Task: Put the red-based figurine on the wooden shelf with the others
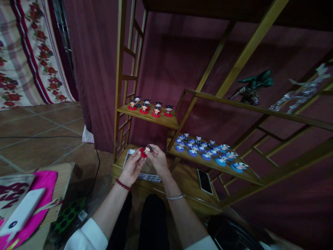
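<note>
Between my two hands is a small figurine with a dark-haired head and a round red base. My left hand pinches the red base, while my right hand has its fingers closed on the head end. The figurine lies tilted over an open box on the lower wooden shelf, partly hidden by my hands. Several similar red-based figurines stand in rows on the small upper shelf just beyond.
Several blue-and-white figurines fill the middle shelf to the right. A phone lies below them. Two sculptures, one dark green and one silvery, stand higher up. At left, a low table holds a pink mat and a white device.
</note>
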A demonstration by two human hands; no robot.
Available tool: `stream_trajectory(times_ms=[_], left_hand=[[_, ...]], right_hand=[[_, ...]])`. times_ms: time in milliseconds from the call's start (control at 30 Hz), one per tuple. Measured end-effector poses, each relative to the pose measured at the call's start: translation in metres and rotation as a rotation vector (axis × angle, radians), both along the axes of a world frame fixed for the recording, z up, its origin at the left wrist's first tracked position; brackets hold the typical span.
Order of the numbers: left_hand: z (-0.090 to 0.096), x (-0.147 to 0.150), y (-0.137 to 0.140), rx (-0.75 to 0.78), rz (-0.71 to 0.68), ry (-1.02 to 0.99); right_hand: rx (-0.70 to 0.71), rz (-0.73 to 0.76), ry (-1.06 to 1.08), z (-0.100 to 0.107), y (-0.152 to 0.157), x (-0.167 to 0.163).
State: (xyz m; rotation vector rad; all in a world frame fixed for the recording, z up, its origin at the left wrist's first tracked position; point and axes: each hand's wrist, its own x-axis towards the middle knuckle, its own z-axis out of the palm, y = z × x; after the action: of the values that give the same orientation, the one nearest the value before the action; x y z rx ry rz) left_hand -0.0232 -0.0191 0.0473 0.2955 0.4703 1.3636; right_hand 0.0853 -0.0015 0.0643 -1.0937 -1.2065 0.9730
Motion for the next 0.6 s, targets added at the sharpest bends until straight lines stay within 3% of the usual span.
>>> stream_trajectory(times_ms=[600], left_hand=[[-0.0004, 0.0005, -0.0032, -0.001, -0.019, -0.063]], right_hand=[[0.054, 0.015, -0.078, 0.0013, -0.0003, 0.0044]])
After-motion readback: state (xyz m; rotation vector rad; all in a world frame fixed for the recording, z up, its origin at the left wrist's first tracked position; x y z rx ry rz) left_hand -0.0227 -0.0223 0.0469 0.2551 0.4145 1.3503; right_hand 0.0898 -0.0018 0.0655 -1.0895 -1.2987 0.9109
